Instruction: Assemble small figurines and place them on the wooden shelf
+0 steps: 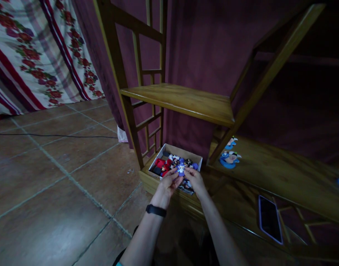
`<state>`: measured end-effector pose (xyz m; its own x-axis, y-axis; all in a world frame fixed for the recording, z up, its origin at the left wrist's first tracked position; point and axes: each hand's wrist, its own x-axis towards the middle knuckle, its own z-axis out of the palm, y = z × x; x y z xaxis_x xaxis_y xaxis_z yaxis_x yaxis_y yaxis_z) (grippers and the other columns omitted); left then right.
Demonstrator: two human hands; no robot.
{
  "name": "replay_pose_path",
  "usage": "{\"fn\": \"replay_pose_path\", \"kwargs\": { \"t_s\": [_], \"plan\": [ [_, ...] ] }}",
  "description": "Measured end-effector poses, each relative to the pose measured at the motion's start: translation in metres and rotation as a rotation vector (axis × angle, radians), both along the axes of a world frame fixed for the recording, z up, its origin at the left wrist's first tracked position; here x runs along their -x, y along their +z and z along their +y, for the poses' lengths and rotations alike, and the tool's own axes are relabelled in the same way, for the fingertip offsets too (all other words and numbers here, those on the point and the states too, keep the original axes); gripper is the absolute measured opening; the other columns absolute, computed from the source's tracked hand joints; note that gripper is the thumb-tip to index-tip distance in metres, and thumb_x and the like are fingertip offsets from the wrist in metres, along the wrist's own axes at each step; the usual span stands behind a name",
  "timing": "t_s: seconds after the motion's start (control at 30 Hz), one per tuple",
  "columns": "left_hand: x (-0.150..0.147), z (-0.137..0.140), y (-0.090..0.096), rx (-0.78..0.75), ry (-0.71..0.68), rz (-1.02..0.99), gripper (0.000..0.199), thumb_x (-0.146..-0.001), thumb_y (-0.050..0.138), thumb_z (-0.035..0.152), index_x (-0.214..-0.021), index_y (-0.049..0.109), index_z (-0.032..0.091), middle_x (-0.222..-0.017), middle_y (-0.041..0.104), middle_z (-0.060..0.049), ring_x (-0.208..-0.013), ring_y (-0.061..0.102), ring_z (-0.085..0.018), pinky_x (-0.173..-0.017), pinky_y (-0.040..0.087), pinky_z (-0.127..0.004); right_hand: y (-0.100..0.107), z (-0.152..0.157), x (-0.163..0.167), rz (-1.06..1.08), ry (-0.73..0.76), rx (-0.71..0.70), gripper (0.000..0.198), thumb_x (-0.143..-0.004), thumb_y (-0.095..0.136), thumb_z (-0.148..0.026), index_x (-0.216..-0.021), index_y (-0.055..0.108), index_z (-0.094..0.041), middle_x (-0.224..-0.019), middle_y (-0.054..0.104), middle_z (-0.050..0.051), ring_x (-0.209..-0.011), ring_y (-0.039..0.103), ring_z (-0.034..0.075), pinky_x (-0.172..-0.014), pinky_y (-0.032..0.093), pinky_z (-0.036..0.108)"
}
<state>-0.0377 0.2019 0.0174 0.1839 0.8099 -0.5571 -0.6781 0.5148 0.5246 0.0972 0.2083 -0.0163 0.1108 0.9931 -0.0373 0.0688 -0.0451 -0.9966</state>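
Between my two hands I hold a small purple and white figurine [181, 168], pinched by the fingertips over a box. My left hand [170, 181], with a black band on its wrist, grips the figurine's left side. On the other side, my right hand [195, 178] has its fingers closed on the same figurine. Under them the open white cardboard box [187, 151] holds several small figurines, among them red figurines [162, 165] at the left and a purple one at the right. My hands hide part of the box's front.
The box stands on the low level of a wooden shelf unit [180, 99]. Two blue-based figurines [229, 159] are on the ledge to the right. A phone [270, 218] lies further right. A cable [55, 136] crosses the tiled floor; a floral curtain [39, 55] hangs behind.
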Motion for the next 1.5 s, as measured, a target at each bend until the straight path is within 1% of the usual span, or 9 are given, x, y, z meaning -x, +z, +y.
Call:
{"fn": "replay_pose_path", "kwargs": {
  "t_s": [0.13,0.27,0.5,0.77,0.97,1.1,1.27,1.37,1.5],
  "plan": [
    [0.001,-0.002,0.005,-0.03,-0.01,0.059,0.027,-0.076,0.057,0.001,-0.101,0.058,0.011,-0.069,0.066,-0.006,-0.053,0.063,-0.011,-0.057,0.055,-0.023,0.001,0.002,0.001,0.034,0.018,0.012,0.035,-0.068,0.064,-0.042,-0.093,0.069,-0.018,-0.089,0.071,0.005,-0.082,0.066,0.023,-0.077,0.052,0.037],
    [0.002,-0.003,0.005,-0.059,0.035,0.096,0.02,-0.074,0.059,0.0,-0.092,0.06,0.008,-0.065,0.065,-0.006,-0.051,0.062,-0.011,-0.056,0.056,-0.024,0.003,0.0,0.002,0.005,0.002,0.001,0.035,-0.068,0.064,-0.042,-0.092,0.07,-0.018,-0.084,0.072,0.004,-0.076,0.066,0.022,-0.072,0.053,0.035],
    [-0.003,-0.004,0.003,-0.048,0.085,0.096,0.013,-0.072,0.061,-0.001,-0.082,0.064,0.007,-0.067,0.066,-0.008,-0.056,0.063,-0.013,-0.057,0.056,-0.023,0.007,-0.001,0.005,-0.064,-0.02,0.008,0.032,-0.067,0.062,-0.041,-0.087,0.071,-0.017,-0.076,0.072,0.004,-0.067,0.065,0.02,-0.063,0.052,0.031],
    [-0.01,-0.005,0.004,-0.014,0.136,0.143,0.011,-0.073,0.059,-0.001,-0.077,0.062,0.008,-0.061,0.063,-0.004,-0.051,0.06,-0.011,-0.055,0.054,-0.023,0.006,-0.008,0.011,-0.147,-0.122,-0.048,0.032,-0.067,0.061,-0.041,-0.086,0.071,-0.017,-0.081,0.072,0.005,-0.071,0.065,0.021,-0.065,0.052,0.031],
    [-0.014,-0.005,-0.006,-0.037,0.148,0.174,0.009,-0.074,0.058,0.001,-0.077,0.061,0.009,-0.06,0.061,-0.002,-0.049,0.059,-0.011,-0.051,0.052,-0.02,0.006,-0.017,0.016,-0.188,-0.164,-0.083,0.033,-0.07,0.058,-0.042,-0.088,0.072,-0.018,-0.075,0.072,0.005,-0.073,0.065,0.022,-0.065,0.052,0.031],
    [-0.009,-0.001,-0.009,-0.019,0.063,0.103,0.009,-0.073,0.061,0.002,-0.079,0.061,0.008,-0.066,0.063,-0.005,-0.052,0.061,-0.011,-0.054,0.053,-0.021,0.006,-0.015,0.012,-0.142,-0.124,-0.104,0.032,-0.072,0.056,-0.042,-0.09,0.071,-0.019,-0.079,0.072,0.004,-0.075,0.065,0.022,-0.067,0.052,0.033],
    [-0.003,0.001,-0.007,-0.021,-0.014,0.045,0.015,-0.072,0.062,0.001,-0.084,0.06,0.009,-0.071,0.064,-0.007,-0.056,0.063,-0.011,-0.059,0.055,-0.023,0.005,-0.008,0.007,-0.035,-0.093,-0.111,0.032,-0.073,0.056,-0.039,-0.096,0.069,-0.021,-0.095,0.071,0.004,-0.087,0.065,0.022,-0.078,0.051,0.036],
    [-0.004,0.0,-0.005,-0.028,-0.018,0.079,0.017,-0.072,0.06,-0.001,-0.085,0.059,0.01,-0.067,0.063,-0.005,-0.055,0.062,-0.01,-0.06,0.055,-0.023,0.005,-0.007,0.008,-0.005,-0.086,-0.096,0.031,-0.072,0.058,-0.037,-0.096,0.068,-0.021,-0.097,0.07,0.005,-0.091,0.064,0.023,-0.08,0.051,0.036],
    [-0.005,-0.002,0.0,-0.06,0.029,0.15,0.019,-0.072,0.056,-0.004,-0.082,0.057,0.012,-0.06,0.062,-0.002,-0.052,0.061,-0.011,-0.061,0.056,-0.027,0.007,-0.008,0.011,0.069,-0.058,-0.069,0.032,-0.069,0.061,-0.034,-0.097,0.067,-0.02,-0.096,0.07,0.005,-0.09,0.064,0.024,-0.078,0.052,0.037]
  ]
}}
